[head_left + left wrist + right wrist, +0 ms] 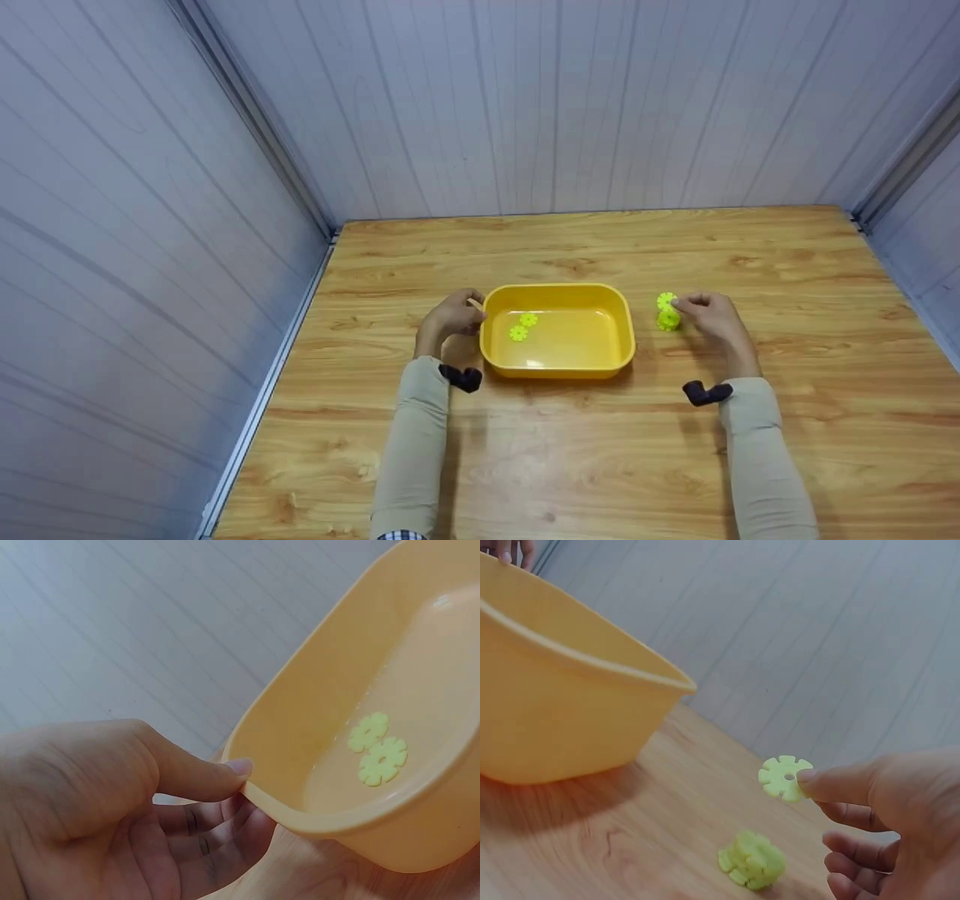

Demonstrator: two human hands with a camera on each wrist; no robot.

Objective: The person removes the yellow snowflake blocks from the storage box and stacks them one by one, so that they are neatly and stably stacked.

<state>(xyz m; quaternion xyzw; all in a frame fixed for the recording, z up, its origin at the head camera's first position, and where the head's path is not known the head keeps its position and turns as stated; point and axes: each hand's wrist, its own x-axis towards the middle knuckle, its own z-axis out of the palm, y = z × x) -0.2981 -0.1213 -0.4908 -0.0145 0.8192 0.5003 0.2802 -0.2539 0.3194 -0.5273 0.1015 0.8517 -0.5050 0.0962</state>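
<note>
A yellow plastic basin stands on the wooden table, with two yellow-green notched discs lying flat on its floor near the left end. My left hand grips the basin's left rim, thumb over the edge and fingers curled underneath outside. To the right of the basin, my right hand pinches one notched disc between thumb and forefinger, raised above the table. Just below that disc sits a small stack of the same discs on the wood. The right hand's other fingers are loosely bent.
The wooden table meets a pale panelled wall at the back. Similar panels rise along the left and right sides. Each sleeve carries a black wrist strap piece, one left and one right.
</note>
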